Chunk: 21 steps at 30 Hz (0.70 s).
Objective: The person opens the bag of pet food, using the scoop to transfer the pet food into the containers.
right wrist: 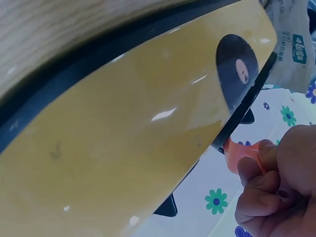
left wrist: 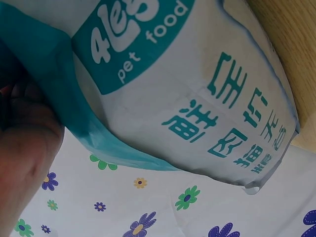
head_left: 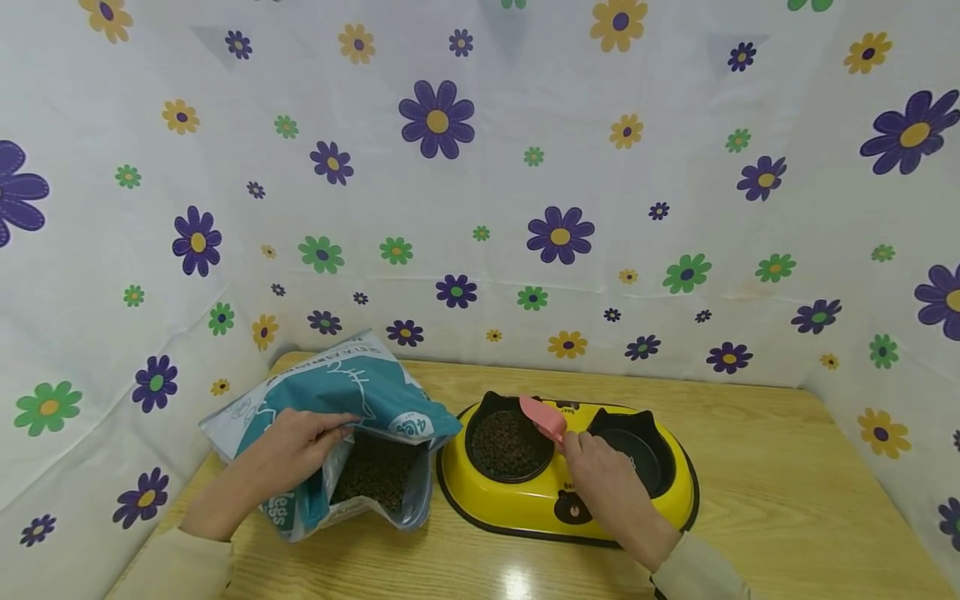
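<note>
My left hand [head_left: 296, 450] grips the upper edge of a teal and white pet food bag [head_left: 315, 390], whose mouth gapes toward me. Brown kibble [head_left: 378, 473] shows inside. In the left wrist view the hand [left wrist: 29, 133] is dark, and its fingertips are partly hidden by the bag's teal edge. A pink scoop [head_left: 543, 417] is held by its handle in my right hand [head_left: 609, 487], tilted above the right side of the left black bowl [head_left: 517, 478]. Kibble [head_left: 507, 442] lies in that bowl. The right wrist view shows fingers curled round the scoop [right wrist: 242, 155].
Both bowls sit in a yellow double feeder [head_left: 491, 504] with a dark base and bear pictures. No kibble is visible in the right bowl [head_left: 641, 450], partly behind my right hand. A wooden table [head_left: 787, 500] lies underneath. Flower-printed cloth [head_left: 495, 167] hangs behind and at the sides.
</note>
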Motion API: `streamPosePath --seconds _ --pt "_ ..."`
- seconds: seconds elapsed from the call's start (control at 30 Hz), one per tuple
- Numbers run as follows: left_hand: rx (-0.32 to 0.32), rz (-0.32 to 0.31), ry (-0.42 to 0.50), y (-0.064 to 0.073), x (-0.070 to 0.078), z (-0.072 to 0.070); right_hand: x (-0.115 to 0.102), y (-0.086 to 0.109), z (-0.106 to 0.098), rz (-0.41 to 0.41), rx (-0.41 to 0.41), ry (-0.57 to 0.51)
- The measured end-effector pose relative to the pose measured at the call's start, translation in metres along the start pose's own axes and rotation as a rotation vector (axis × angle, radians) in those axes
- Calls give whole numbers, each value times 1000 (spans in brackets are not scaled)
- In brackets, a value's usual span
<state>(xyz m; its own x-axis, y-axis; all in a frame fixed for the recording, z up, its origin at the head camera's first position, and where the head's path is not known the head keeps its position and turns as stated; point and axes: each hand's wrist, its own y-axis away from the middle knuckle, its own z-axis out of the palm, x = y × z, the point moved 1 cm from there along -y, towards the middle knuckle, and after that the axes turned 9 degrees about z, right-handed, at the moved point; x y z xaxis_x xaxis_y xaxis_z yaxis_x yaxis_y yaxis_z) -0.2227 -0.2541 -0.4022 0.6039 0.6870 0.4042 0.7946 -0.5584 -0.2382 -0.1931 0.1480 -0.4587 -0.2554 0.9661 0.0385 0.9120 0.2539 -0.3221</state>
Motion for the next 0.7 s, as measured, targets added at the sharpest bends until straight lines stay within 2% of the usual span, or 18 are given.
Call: streamPosePath --seconds 0.27,0.33,0.4,0.47,0.57,0.7 --pt "1 9 -11 0 0 0 5 1 -3 -71 62 123" --pt "0 8 -13 0 0 0 6 2 -3 -68 72 116" --pt "2 9 -12 0 -1 1 7 1 -2 -29 60 54" --pt "7 16 -12 0 -1 1 7 0 -2 40 31 -85" --pt "13 25 -12 -1 -1 1 4 -2 -4 158 -33 -435" --pt "16 28 -19 0 0 1 -2 1 -12 263 -222 -921"
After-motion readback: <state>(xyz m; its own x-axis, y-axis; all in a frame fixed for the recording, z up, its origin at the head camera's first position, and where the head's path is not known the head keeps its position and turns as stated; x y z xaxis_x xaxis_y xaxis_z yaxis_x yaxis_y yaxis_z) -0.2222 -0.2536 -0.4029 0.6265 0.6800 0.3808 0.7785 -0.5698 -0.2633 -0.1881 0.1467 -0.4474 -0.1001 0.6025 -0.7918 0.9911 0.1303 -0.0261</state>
